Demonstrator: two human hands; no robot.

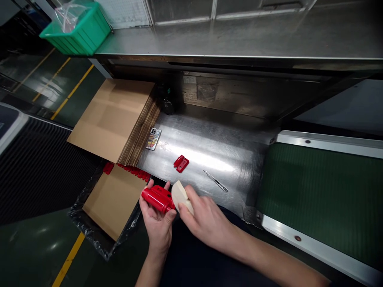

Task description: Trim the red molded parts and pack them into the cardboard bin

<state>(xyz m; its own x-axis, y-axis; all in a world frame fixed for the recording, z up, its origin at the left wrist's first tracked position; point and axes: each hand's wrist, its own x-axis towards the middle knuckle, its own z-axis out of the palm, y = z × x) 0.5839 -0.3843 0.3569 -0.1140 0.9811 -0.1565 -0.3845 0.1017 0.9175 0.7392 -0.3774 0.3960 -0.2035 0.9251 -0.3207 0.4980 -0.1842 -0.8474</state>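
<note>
My left hand is wrapped round a glossy red plastic part, held above the front edge of the metal table. In my right hand is a cream-coloured pad, gripped between thumb and fingers, its edge against the right end of the red part. Beyond the hands, small red pieces lie on the table. A thin silver pen-like tool rests to their right.
Flat cardboard sheets are stacked at the left, beside a phone and a black bottle. Below them is a black-lined box with cardboard and red parts. A green conveyor stands right; a green bin sits on the upper shelf.
</note>
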